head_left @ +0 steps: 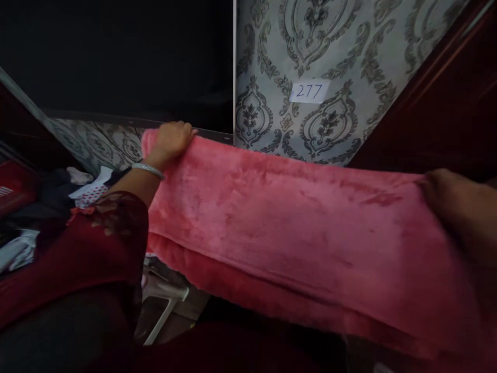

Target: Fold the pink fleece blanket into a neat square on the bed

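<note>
A pink plush blanket, folded in layers, hangs stretched between my two hands. My left hand is closed over its upper left corner, with a bangle at the wrist. At the far right my right hand grips the upper right corner; it is dim and partly blurred. The upper edge runs taut and slopes slightly down to the right. Below it, a second layer sags in a curve along the lower side.
A large dark screen stands at the upper left, beside patterned wallpaper bearing a paper label reading 277. Dark red panelling slants at the right. Piled clothes lie at the left; a white plastic piece of furniture shows below the blanket.
</note>
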`<state>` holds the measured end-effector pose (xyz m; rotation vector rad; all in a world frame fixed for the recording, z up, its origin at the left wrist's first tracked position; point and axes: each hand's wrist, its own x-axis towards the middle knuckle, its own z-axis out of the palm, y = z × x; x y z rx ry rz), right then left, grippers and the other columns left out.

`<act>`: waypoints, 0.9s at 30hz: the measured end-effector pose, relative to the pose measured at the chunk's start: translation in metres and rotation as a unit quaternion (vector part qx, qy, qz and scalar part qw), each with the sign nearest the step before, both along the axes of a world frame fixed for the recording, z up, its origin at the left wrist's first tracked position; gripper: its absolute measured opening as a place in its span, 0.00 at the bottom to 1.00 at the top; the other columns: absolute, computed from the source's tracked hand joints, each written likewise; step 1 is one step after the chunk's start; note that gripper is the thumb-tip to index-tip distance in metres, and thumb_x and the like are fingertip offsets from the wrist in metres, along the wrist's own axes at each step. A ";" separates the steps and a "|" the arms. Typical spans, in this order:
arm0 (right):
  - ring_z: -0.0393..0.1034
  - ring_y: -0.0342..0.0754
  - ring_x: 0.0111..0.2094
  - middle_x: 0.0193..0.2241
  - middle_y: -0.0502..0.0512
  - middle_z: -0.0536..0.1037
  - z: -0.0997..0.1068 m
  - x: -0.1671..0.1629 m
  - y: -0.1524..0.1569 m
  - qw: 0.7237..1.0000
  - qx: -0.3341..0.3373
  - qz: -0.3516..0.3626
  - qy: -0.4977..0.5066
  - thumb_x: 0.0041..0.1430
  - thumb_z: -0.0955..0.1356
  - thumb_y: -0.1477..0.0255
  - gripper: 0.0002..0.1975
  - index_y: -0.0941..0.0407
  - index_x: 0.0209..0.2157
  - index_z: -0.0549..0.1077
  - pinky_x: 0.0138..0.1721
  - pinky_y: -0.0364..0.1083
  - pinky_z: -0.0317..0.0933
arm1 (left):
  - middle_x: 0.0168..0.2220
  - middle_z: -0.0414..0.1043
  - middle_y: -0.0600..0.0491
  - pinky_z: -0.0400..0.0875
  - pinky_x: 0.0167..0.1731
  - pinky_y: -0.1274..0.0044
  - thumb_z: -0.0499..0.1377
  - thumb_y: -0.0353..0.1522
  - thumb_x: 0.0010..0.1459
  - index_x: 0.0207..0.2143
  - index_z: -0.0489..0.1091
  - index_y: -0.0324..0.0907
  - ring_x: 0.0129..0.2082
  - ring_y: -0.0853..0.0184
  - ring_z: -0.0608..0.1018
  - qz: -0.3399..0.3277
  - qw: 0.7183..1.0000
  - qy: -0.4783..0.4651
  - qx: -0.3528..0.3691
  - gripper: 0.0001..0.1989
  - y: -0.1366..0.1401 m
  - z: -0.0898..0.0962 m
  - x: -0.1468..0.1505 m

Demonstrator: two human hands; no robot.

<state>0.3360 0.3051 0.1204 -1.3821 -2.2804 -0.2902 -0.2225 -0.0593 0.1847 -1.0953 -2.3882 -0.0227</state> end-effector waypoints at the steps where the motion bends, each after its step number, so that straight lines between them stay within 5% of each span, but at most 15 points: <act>1: 0.68 0.53 0.31 0.41 0.70 0.79 -0.009 -0.012 0.006 0.999 -0.028 -0.004 -0.023 0.69 0.61 0.59 0.17 0.56 0.36 0.74 0.33 0.53 0.52 | 0.52 0.74 0.44 0.66 0.54 0.67 0.43 0.41 0.73 0.54 0.71 0.38 0.53 0.59 0.75 0.007 1.000 -0.025 -0.018 0.24 0.011 -0.015 -0.007; 7: 0.72 0.56 0.36 0.46 0.68 0.79 -0.050 -0.056 0.051 0.991 -0.104 0.016 -0.084 0.66 0.63 0.63 0.10 0.53 0.36 0.71 0.35 0.52 0.54 | 0.50 0.77 0.37 0.69 0.50 0.65 0.47 0.38 0.71 0.50 0.73 0.35 0.51 0.53 0.78 0.011 0.996 -0.070 -0.063 0.20 0.055 -0.078 -0.047; 11: 0.68 0.53 0.32 0.47 0.67 0.78 -0.041 -0.072 0.101 0.994 -0.078 0.019 -0.073 0.64 0.65 0.64 0.10 0.54 0.39 0.73 0.34 0.52 0.53 | 0.48 0.77 0.40 0.67 0.49 0.70 0.47 0.40 0.72 0.48 0.72 0.34 0.51 0.59 0.78 0.020 0.997 -0.069 -0.037 0.21 0.078 -0.090 -0.075; 15: 0.63 0.49 0.30 0.41 0.63 0.77 -0.037 -0.101 0.129 0.995 -0.091 0.002 -0.034 0.64 0.66 0.68 0.07 0.53 0.31 0.70 0.34 0.52 0.51 | 0.47 0.77 0.42 0.66 0.48 0.72 0.44 0.40 0.73 0.49 0.72 0.33 0.50 0.63 0.77 0.021 0.997 -0.069 -0.028 0.23 0.108 -0.096 -0.091; 23: 0.69 0.55 0.29 0.32 0.64 0.77 -0.124 -0.130 0.138 0.981 -0.184 0.036 -0.042 0.58 0.66 0.66 0.11 0.51 0.23 0.66 0.32 0.53 0.53 | 0.47 0.77 0.32 0.68 0.51 0.62 0.50 0.35 0.68 0.43 0.76 0.33 0.51 0.49 0.78 -0.001 0.990 -0.122 -0.071 0.18 0.142 -0.150 -0.097; 27: 0.70 0.55 0.25 0.27 0.64 0.78 -0.137 -0.122 0.153 0.981 -0.178 0.072 -0.005 0.55 0.66 0.64 0.12 0.51 0.20 0.69 0.27 0.52 0.55 | 0.56 0.73 0.32 0.58 0.62 0.56 0.49 0.39 0.68 0.50 0.74 0.34 0.61 0.46 0.71 0.004 0.987 -0.156 -0.032 0.21 0.127 -0.163 -0.103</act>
